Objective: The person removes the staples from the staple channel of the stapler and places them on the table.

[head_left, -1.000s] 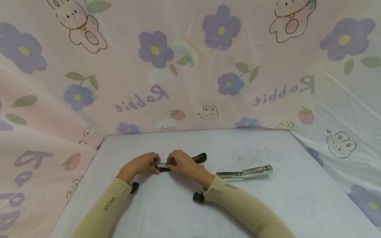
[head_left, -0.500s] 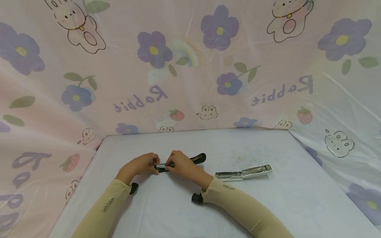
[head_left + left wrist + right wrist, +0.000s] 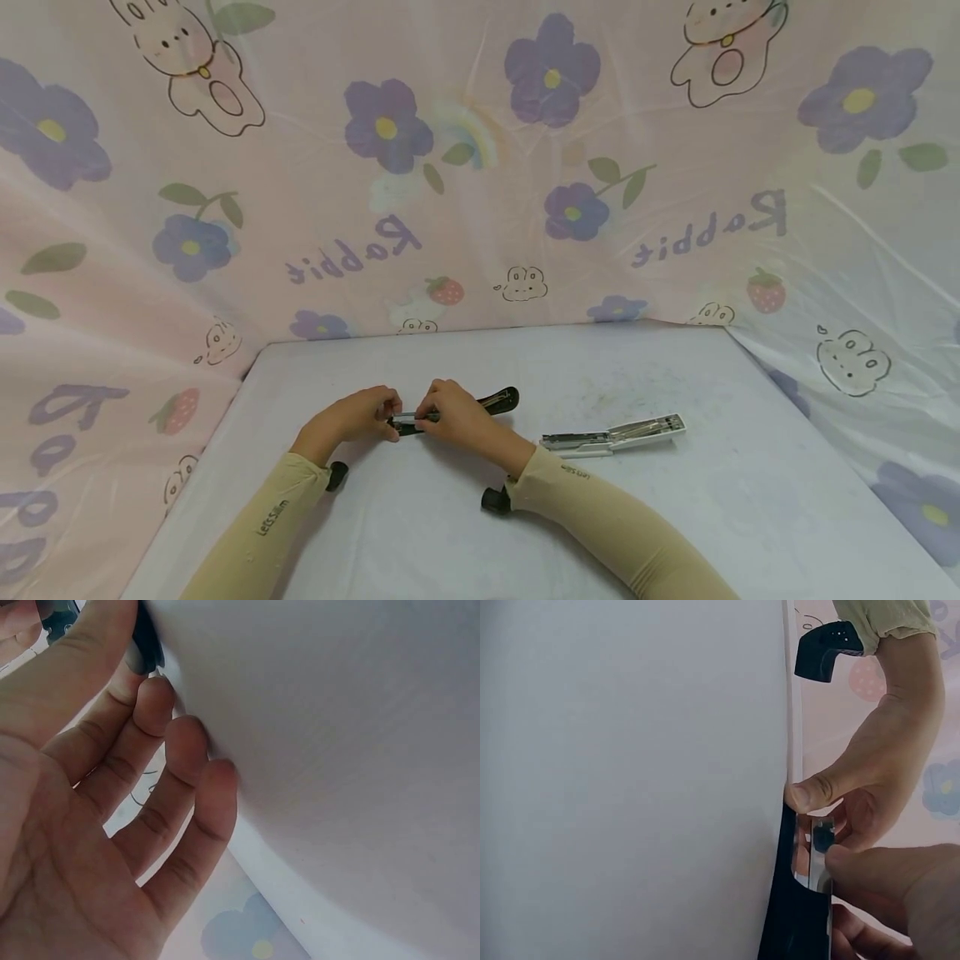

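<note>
A black stapler (image 3: 502, 401) lies unfolded on the white table, its rounded top arm pointing to the right. At its left end my left hand (image 3: 365, 412) pinches the base between thumb and fingers. My right hand (image 3: 463, 418) grips the middle, hiding the hinge area. In the right wrist view, the right thumb presses on the silver metal rail (image 3: 820, 874) above the black base (image 3: 795, 922), and the left thumb sits on the base's tip. The left wrist view shows only the dark tip (image 3: 148, 643) of the stapler, with the other left fingertips near the tabletop.
A white stapler (image 3: 647, 432), also unfolded with its metal parts showing, lies to the right beside the right forearm. Black wrist camera mounts (image 3: 495, 500) stick out under both sleeves. Patterned cloth (image 3: 480, 208) hangs behind and along the sides of the table (image 3: 420, 542).
Both hands keep their hold on the black stapler and hardly move. The head view has shifted very slightly.
</note>
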